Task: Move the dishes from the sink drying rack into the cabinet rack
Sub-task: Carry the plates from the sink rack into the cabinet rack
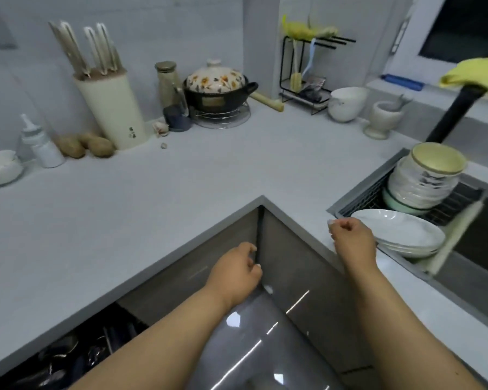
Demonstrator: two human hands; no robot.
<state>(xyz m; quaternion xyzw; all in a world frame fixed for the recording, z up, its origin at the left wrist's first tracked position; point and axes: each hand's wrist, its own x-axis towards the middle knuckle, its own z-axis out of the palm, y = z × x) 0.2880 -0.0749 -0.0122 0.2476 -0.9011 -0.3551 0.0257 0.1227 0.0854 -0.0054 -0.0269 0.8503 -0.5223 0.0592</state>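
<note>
The sink drying rack point(364, 197) sits at the right, set into the counter. In it lie stacked white plates point(400, 230) and a leaning stack of bowls point(423, 187) topped by a yellow-lined bowl point(437, 159). My right hand point(352, 239) hovers over the counter edge just left of the plates, fingers loosely curled, holding nothing. My left hand point(237, 273) is lower, in front of the corner cabinet doors point(293, 266), fingers curled and empty. An open pull-out cabinet rack point(68, 358) with dark utensils shows at the bottom left.
On the grey counter point(181, 178) stand a knife block point(113, 108), potatoes point(85, 144), a white bottle point(40, 144), a floral-lidded pot point(217, 88), a white bowl point(347, 104) and a mortar point(383, 116). A black faucet point(457, 111) carries a yellow cloth point(476, 73).
</note>
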